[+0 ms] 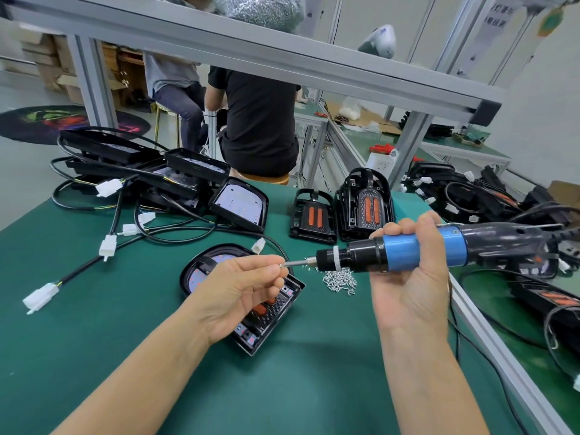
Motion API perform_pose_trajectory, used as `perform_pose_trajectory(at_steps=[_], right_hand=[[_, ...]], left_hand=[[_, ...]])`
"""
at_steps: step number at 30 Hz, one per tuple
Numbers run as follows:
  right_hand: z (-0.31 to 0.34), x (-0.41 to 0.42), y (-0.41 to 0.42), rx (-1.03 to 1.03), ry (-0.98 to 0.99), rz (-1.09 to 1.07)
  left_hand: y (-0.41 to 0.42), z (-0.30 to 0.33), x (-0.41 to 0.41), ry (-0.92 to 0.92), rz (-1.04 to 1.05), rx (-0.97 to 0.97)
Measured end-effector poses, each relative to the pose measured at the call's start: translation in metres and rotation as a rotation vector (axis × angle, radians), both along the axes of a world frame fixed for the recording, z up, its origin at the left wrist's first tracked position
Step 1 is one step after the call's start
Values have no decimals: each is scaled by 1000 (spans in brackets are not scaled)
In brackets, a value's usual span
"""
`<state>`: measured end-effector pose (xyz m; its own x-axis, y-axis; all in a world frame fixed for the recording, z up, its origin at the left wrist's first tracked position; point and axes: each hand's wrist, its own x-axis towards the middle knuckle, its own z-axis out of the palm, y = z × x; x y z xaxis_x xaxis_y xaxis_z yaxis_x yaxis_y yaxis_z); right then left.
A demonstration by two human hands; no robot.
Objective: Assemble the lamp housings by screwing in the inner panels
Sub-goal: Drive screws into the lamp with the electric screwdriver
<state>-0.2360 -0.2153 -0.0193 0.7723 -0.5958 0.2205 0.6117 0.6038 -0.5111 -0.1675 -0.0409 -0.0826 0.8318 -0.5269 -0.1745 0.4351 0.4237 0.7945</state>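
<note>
Right hand (411, 277) gripped the cylindrical blue-and-black driver (408, 251), held level at centre right. Left hand (241, 290) pinched a small metal screw (281, 264) at the bit tip. The glossy black housing (251, 309), red-lensed panel inside, lay on the green mat (314, 372) at frame centre, under the left hand. Loose silvery screws (340, 279) were heaped just right of it.

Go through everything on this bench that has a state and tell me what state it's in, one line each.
Left hand: pinching a screw at the bit tip.
Right hand: gripping the electric screwdriver, held level above the mat.
Lamp housing: lying open-side up, inner panel seated.
Screw pile: loose on the mat.
White connectors: unplugged.
</note>
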Motion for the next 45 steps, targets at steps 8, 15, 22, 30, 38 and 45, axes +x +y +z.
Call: perform_pose_trajectory(at_steps=[8,15,22,30,38,45], right_hand=[[-2,0,3,-42,12,-3],[-1,1,5,-50,14,-9],[-5,7,5,-115,53,-32],[-23,17,11,-326,163,-139],[-27,20,13,-373,175,-164],[-29,22,12,-351,208,-161]], left_hand=[[0,-3,-3,-47,22,15],[-1,-3,-7,-142,108,64],[2,0,0,-516,182,475],[0,-15,10,-746,161,835],[-8,-18,12,-932,204,1036],[-10,-17,12,-928,203,1045]])
